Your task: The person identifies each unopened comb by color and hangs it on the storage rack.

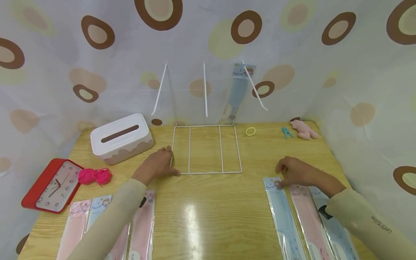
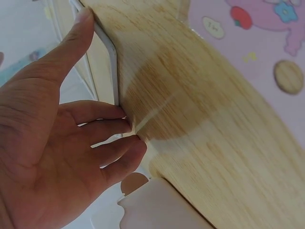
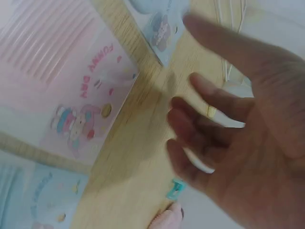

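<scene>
White wire rack [image 1: 211, 173], mid-table [image 1: 221, 216]; blue packaged comb [image 1: 238, 90] hung on its right prong [image 1: 254, 85]. Left hand [image 1: 157, 162], fingers spread, touching the near-left corner. Right hand [image 1: 295, 171], loosely curled, holding nothing, near comb packets [image 1: 282, 213]. Tissue box [image 1: 121, 142], left. Left sleeve [image 1: 110, 218] blocks my sight of left-side packets [image 1: 143, 231]. My right-wrist view reads "FUNNY DAY" on a pink packet [image 3: 81, 95], blurred in the head view.

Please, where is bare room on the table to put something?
Bare: the wooden tabletop at front centre, between the innermost pink bagged comb and innermost blue bagged comb; also between the white wire rack and the right hand. Crowded: left, with red rectangular clock, pink yarn, white tissue box.
</scene>
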The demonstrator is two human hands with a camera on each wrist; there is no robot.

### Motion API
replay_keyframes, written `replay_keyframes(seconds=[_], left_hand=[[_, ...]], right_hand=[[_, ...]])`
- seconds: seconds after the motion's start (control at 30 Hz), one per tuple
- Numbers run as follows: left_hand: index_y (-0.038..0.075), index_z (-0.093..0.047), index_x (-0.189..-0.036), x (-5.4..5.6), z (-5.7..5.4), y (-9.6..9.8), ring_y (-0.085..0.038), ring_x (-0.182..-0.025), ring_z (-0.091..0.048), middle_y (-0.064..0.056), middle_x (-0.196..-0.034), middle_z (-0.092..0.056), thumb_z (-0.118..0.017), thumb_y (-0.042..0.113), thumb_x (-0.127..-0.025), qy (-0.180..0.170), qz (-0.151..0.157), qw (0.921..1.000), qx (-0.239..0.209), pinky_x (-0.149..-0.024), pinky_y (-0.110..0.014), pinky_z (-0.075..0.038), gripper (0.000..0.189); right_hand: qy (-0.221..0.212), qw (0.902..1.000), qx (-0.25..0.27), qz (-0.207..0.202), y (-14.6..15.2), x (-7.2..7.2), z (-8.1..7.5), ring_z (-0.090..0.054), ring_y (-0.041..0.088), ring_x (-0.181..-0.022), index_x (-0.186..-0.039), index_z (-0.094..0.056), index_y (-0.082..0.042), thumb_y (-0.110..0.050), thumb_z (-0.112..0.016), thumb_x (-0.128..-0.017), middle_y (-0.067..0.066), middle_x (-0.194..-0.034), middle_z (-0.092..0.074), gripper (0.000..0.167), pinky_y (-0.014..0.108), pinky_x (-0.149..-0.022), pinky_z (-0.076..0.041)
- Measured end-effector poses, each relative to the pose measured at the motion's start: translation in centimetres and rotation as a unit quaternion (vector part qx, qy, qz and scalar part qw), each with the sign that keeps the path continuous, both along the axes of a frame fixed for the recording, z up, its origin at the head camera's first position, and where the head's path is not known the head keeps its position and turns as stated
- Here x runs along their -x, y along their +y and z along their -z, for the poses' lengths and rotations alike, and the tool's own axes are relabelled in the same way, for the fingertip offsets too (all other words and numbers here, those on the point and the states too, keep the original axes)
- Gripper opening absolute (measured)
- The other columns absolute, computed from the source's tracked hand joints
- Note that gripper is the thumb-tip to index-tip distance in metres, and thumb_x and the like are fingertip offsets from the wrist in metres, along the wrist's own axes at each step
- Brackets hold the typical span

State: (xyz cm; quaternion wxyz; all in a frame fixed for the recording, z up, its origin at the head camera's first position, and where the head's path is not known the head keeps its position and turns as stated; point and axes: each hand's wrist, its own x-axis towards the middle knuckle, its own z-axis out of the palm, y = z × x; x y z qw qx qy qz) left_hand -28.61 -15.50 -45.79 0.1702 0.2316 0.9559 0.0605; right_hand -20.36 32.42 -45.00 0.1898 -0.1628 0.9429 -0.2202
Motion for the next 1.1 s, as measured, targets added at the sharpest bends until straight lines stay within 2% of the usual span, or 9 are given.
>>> replay_keyframes(seconds=[0.07, 0.13, 0.37, 0.6, 0.7, 0.8, 0.93, 1.0, 1.1], left_hand=[[-0.013, -0.045, -0.142, 0.0, 0.0, 0.0, -0.048, -0.137, -0.039, -0.033, -0.153, -0.035, -0.078, 0.055, -0.08, 0.0, -0.001, 1.0, 0.0, -0.11, -0.056, -0.038, 0.097], [-0.013, -0.044, -0.142, 0.1, 0.0, 0.0, -0.048, -0.137, -0.039, -0.033, -0.153, -0.034, -0.078, 0.055, -0.08, -0.001, -0.002, 1.0, 0.001, -0.109, -0.056, -0.039, 0.098], [-0.013, -0.043, -0.143, 0.2, 0.2, -0.2, -0.047, -0.137, -0.039, -0.032, -0.153, -0.034, -0.077, 0.056, -0.081, 0.0, -0.004, 1.0, 0.004, -0.109, -0.055, -0.039, 0.099], [-0.013, -0.044, -0.142, 0.1, 0.3, -0.1, -0.047, -0.14, -0.036, -0.032, -0.154, -0.033, -0.076, 0.056, -0.082, -0.003, 0.004, 1.0, 0.002, -0.111, -0.056, -0.038, 0.097], [-0.013, -0.044, -0.142, 0.1, 0.4, -0.1, -0.047, -0.139, -0.037, -0.032, -0.154, -0.033, -0.076, 0.056, -0.081, 0.002, 0.006, 1.0, 0.003, -0.11, -0.055, -0.039, 0.098], [-0.013, -0.044, -0.142, 0.1, 0.4, -0.1, -0.048, -0.139, -0.038, -0.032, -0.153, -0.034, -0.077, 0.056, -0.081, 0.003, 0.005, 1.0, 0.003, -0.109, -0.055, -0.039, 0.098], [-0.013, -0.042, -0.143, 0.0, 0.3, -0.1, -0.048, -0.139, -0.038, -0.032, -0.153, -0.034, -0.077, 0.056, -0.08, 0.001, 0.001, 1.0, 0.002, -0.11, -0.055, -0.039, 0.1], [-0.014, -0.042, -0.144, 0.0, 0.3, -0.1, -0.047, -0.139, -0.038, -0.032, -0.154, -0.033, -0.077, 0.056, -0.08, 0.001, 0.0, 1.0, 0.001, -0.11, -0.055, -0.038, 0.101], [-0.013, -0.041, -0.144, 0.0, 0.4, -0.1, -0.047, -0.139, -0.037, -0.032, -0.154, -0.032, -0.077, 0.057, -0.08, -0.001, 0.001, 1.0, 0.002, -0.11, -0.055, -0.038, 0.102]], right_hand=[[0.001, 0.9993, -0.036, -0.012, 0.1, -0.3, 0.2, -0.051, 0.024, -0.092, -0.104, -0.065, -0.006, -0.044, -0.093, -0.063, 0.006, -0.1, -0.056, 0.062, 0.041, -0.079, -0.049], [0.004, 0.9978, -0.06, -0.026, 0.1, -0.5, 0.5, -0.047, 0.025, -0.093, -0.104, -0.064, -0.009, -0.05, -0.093, -0.06, 0.005, -0.1, -0.052, 0.067, 0.041, -0.078, -0.047], [0.017, 0.9988, -0.037, -0.027, 0.1, -0.5, 1.1, -0.041, 0.025, -0.091, -0.095, -0.059, -0.015, -0.045, -0.094, -0.061, 0.005, -0.097, -0.046, 0.057, 0.035, -0.075, -0.041], [0.012, 0.9966, 0.075, -0.033, 0.3, 0.1, 1.3, -0.04, 0.018, -0.08, -0.082, -0.062, -0.012, -0.022, -0.085, -0.08, 0.002, -0.085, -0.048, 0.025, 0.028, -0.066, -0.037], [-0.007, 0.9927, 0.117, -0.028, 0.3, 0.0, 1.3, -0.046, 0.013, -0.074, -0.084, -0.062, -0.011, -0.018, -0.077, -0.089, 0.0, -0.082, -0.053, 0.017, 0.024, -0.063, -0.042], [-0.024, 0.9866, 0.161, -0.01, -0.1, -0.1, 0.5, -0.054, 0.01, -0.072, -0.09, -0.062, -0.008, -0.016, -0.071, -0.094, 0.001, -0.083, -0.061, 0.013, 0.024, -0.063, -0.05], [-0.039, 0.9704, 0.236, 0.031, -1.2, -0.2, -1.7, -0.066, 0.019, -0.073, -0.095, -0.059, 0.0, -0.011, -0.067, -0.096, 0.007, -0.084, -0.069, 0.014, 0.032, -0.067, -0.058], [-0.035, 0.9626, 0.263, 0.055, -1.9, -0.4, -3.1, -0.069, 0.022, -0.074, -0.097, -0.057, 0.002, -0.01, -0.066, -0.097, 0.008, -0.085, -0.072, 0.014, 0.034, -0.067, -0.059], [-0.01, 0.9544, 0.288, 0.079, -2.7, -0.8, -5.3, -0.069, 0.02, -0.072, -0.1, -0.056, 0.002, -0.01, -0.065, -0.097, 0.008, -0.084, -0.074, 0.015, 0.03, -0.065, -0.058]])
